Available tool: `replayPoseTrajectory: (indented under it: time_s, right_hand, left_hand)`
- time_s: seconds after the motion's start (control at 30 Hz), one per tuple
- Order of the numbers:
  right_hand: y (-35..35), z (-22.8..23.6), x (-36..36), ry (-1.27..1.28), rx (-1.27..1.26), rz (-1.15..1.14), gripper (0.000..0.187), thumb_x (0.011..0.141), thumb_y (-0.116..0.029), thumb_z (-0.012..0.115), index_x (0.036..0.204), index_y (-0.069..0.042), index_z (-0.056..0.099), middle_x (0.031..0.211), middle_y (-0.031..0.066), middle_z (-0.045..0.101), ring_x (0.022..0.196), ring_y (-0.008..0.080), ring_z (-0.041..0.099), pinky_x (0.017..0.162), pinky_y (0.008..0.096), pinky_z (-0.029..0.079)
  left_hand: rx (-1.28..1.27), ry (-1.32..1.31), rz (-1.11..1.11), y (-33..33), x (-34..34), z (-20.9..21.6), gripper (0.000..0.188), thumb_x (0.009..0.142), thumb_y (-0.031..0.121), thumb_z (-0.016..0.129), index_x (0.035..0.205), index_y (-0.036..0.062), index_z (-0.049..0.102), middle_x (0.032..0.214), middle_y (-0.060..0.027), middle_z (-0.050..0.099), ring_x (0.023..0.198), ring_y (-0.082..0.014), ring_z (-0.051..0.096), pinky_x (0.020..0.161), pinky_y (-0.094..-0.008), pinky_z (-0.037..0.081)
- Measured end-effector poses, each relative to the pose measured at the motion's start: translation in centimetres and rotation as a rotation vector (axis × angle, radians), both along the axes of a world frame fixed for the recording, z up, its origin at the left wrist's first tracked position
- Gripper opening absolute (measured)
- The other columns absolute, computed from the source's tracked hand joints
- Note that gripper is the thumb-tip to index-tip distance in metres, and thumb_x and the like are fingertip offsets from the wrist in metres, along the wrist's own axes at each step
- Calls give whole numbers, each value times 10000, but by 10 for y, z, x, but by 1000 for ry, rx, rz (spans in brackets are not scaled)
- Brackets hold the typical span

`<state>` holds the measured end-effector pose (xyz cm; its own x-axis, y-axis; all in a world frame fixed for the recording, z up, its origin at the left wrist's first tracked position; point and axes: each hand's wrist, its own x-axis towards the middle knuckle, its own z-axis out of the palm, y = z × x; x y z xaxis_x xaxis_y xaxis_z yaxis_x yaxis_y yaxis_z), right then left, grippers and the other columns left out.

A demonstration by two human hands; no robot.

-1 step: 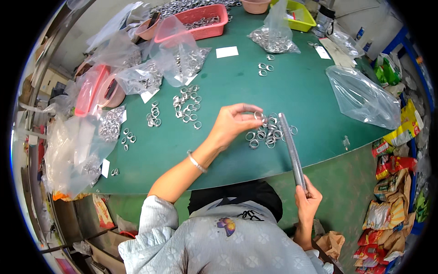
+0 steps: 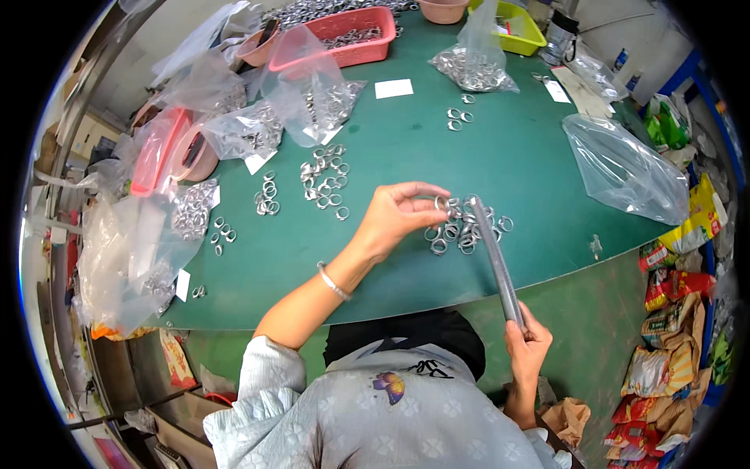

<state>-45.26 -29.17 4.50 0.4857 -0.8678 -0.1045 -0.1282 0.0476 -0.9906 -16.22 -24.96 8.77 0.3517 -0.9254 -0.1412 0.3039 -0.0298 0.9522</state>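
Observation:
My left hand [image 2: 396, 216] is closed, pinching a silver ring [image 2: 441, 204] between thumb and fingertips above the green table. In my right hand [image 2: 528, 339] is the thick lower end of a grey tapered ring mandrel [image 2: 498, 262], slanting up and away from me. Its narrow tip lies just right of the pinched ring, apart from it. Beneath and around the tip is a loose pile of silver rings [image 2: 467, 234], partly hidden by the mandrel and my left fingers.
More loose rings [image 2: 324, 180] lie in groups at left and far right of centre. Clear bags of rings [image 2: 474, 69] stand around a pink basket [image 2: 391, 35] and a yellow-green basket [image 2: 534, 39]. A clear plastic bag [image 2: 625, 168] lies at right; the table's curved edge [image 2: 562, 275] is near me.
The mandrel's tip has shifted slightly left, toward the ring in my left hand. The table scene sits slightly further right in view. Both hands keep their hold.

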Motion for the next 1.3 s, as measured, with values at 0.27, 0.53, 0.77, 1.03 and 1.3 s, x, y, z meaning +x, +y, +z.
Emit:
replayPoseTrajectory:
  time_s: [0.27,0.53,0.77,1.03,1.3]
  right_hand:
    - [-2,29,5,112,-192,277,376,673,6,695,1035,59,604,675,36,587,567,34,465,521,172,367]
    - [5,54,22,137,-272,320,367,666,28,695,1018,73,604,770,120,648,627,83,569,580,213,447]
    - [13,58,20,86,-241,321,387,672,34,696,1043,66,593,810,135,658,670,98,599,610,212,457]
    - [14,56,17,67,-238,332,399,656,33,709,1038,61,598,805,129,656,646,93,585,593,211,451]
    - [12,52,18,64,-324,353,427,628,22,727,1037,47,606,751,134,642,582,99,560,542,218,433]
  left_hand:
    - [-123,-58,-31,41,-6,13,365,672,-111,654,1028,-72,582,1002,-144,593,956,-220,591,816,-294,508]
    - [-75,27,-159,45,-57,6,309,613,-32,749,905,-30,648,821,-23,542,739,-100,543,659,-224,454]
    - [-111,80,-170,46,-57,12,300,594,-27,754,877,-34,657,814,-33,541,737,-107,544,641,-223,449]
    - [-125,74,-176,47,-59,11,292,585,14,770,853,-28,660,830,-66,564,762,-143,556,646,-248,455]
    - [-142,-46,-195,50,-57,12,312,600,86,791,864,-19,662,824,-71,567,759,-146,559,646,-248,454]
